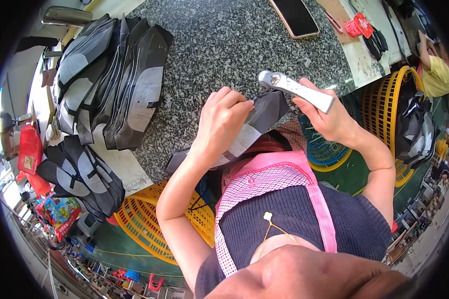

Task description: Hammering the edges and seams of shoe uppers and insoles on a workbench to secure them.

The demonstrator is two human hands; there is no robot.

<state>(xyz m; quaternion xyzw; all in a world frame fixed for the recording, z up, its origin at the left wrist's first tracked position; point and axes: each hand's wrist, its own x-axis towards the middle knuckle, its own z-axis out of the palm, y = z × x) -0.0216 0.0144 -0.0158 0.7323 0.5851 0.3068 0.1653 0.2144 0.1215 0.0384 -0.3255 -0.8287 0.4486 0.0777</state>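
A flat black piece with a grey patch (245, 137), like a boot or shoe upper, lies along the near edge of the speckled stone worktop (209, 55). My left hand (224, 119) is closed, its fingertips pinching the upper edge of this piece near its right end. My right hand (332, 117) grips a silver metal tool (297, 89) with a rounded end and a wider flat end, held just above and right of the piece. Whether that tool has a separate handle is hidden by the palm.
Stacks of similar black-and-grey pieces (144, 94) fill the worktop's left side. A phone (295, 17) lies at the far edge, with a red-tagged item (359, 26) to its right. Yellow baskets (144, 224) stand below; the right basket (384, 107) has more pieces beside it. Another person (436, 74) is at far right.
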